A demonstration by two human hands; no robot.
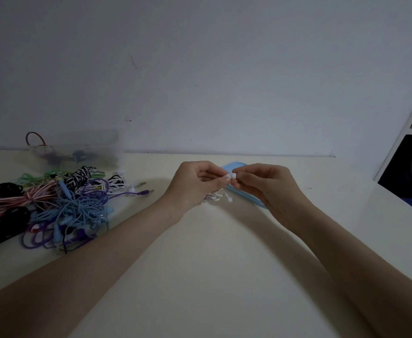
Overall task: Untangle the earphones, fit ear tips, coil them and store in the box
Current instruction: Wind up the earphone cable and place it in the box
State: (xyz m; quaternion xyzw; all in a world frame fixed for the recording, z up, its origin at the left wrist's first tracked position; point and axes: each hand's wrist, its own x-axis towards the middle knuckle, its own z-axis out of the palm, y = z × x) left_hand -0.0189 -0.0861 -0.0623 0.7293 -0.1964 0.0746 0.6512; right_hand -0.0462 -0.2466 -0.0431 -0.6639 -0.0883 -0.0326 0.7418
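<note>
While the left hand [195, 184] pinches one white earbud [227, 177], the right hand [268, 185] pinches one ear tip [234, 176] — two pieces touching.

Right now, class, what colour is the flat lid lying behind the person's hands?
Light blue; the lid shows best in the head view.

A thin white earphone cable [214, 196] is dangling bunched above the desk, a small white silicone ear tip [234, 176] sitting at its earbud; a clear plastic box [78, 152] is standing far left.
</note>
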